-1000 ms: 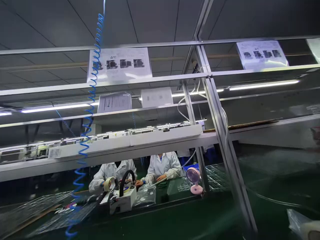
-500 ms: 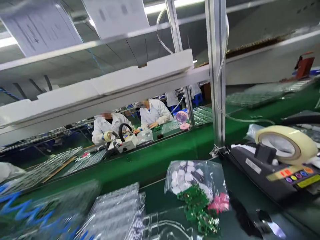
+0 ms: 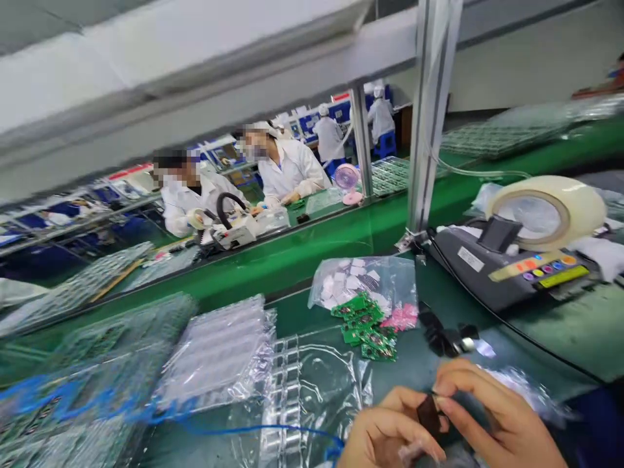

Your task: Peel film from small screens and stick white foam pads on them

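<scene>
At the bottom right, my two hands meet over a small dark flat piece (image 3: 429,414); its exact kind is not clear. My left hand (image 3: 385,429) grips it from the left between thumb and fingers. Thumb and forefinger of my right hand (image 3: 492,409) pinch its upper right edge. Something clear and crumpled shows under the fingers, too blurred to name. Just beyond the hands lie several black pieces (image 3: 441,335) and a heap of green circuit boards (image 3: 368,325). The boards lie partly over a clear bag of white pieces (image 3: 353,279), beside pink pieces (image 3: 400,317).
A tape dispenser (image 3: 507,260) with a large tape roll stands at right. At left are clear plastic trays (image 3: 219,354), a flatter clear tray (image 3: 283,403) and a blue coiled cord (image 3: 97,403). A metal post (image 3: 429,130) rises behind. Co-workers in white coats sit across the line.
My view has tilted down, so the bench sits higher in the picture. Both my hands, out of sight before, now show at the bottom with the dark piece.
</scene>
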A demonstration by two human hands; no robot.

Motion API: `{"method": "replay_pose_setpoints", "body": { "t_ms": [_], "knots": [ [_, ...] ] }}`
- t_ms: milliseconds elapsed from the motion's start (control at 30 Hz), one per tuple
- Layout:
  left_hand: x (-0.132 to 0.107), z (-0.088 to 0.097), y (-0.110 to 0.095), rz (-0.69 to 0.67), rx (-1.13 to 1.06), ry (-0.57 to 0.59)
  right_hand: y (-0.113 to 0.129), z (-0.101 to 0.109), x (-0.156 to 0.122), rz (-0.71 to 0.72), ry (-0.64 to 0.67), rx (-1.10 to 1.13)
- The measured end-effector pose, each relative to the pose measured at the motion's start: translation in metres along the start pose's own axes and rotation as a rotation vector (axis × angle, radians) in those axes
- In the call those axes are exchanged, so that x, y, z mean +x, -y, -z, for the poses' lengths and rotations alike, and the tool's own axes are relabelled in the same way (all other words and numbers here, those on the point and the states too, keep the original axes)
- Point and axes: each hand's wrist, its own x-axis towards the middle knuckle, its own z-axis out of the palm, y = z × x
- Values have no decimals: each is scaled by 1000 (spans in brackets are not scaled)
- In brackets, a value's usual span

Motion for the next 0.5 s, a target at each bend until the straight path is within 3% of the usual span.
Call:
{"method": "replay_pose_setpoints", "body": {
  "t_ms": [300,500],
  "knots": [
    [4,-12,-7,-18,-11,154,21,12,3,-22,-25,-51],
    [2,-14,-5,2,-19,99,18,9,4,35,-10,-88]
  ]
}}
